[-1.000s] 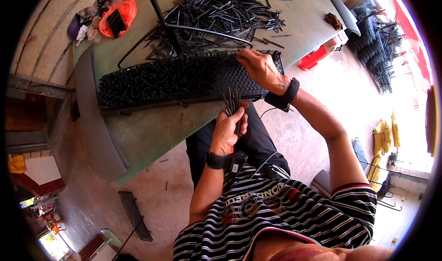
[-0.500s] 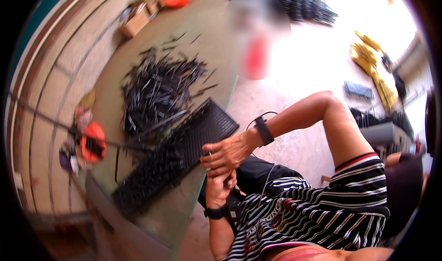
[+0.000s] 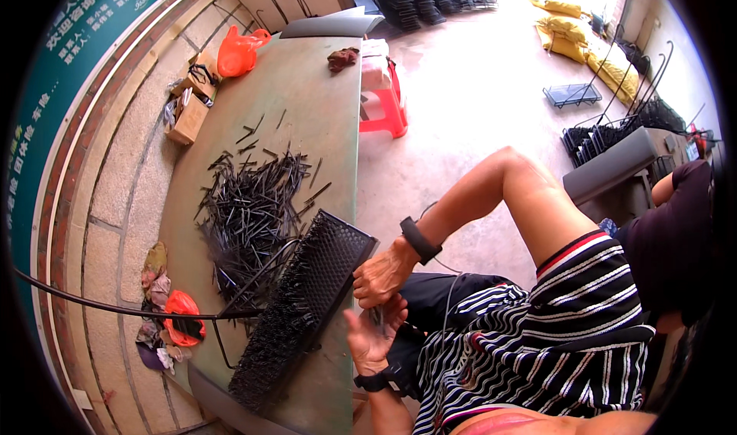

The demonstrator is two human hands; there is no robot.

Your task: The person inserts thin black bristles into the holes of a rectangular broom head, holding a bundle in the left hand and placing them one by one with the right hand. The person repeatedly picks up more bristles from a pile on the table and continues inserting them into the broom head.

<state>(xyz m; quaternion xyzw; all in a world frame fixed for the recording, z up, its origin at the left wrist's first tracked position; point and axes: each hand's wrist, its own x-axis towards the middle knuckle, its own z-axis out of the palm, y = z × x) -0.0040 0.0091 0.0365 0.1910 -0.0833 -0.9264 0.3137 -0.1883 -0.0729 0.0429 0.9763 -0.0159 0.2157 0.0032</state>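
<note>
A black perforated rack (image 3: 347, 252) lies slantwise on the green-topped table, most of its visible surface crowded with short upright black strips. Beyond it, on its left, spreads a heap of loose thin black strips (image 3: 257, 205). My left hand (image 3: 371, 340) is at the table's near right edge, palm turned up, thumb and fingers apart. Just above that palm, my right hand (image 3: 381, 272) has its fingers curled downward. Something small and dark shows between the two hands; its kind is unclear. Each wrist wears a black band.
Black rods cross the table's left side. Cloths and an orange bag (image 3: 184, 317) lie by the wall; another orange bag (image 3: 239, 51) and cardboard boxes (image 3: 186, 119) are farther back. A red stool (image 3: 395, 111) stands beyond. At right sits a person in dark clothes (image 3: 666, 239).
My hands were clasped together; now they are apart, the left one opened palm up below the right. My view has shifted and become sharper.
</note>
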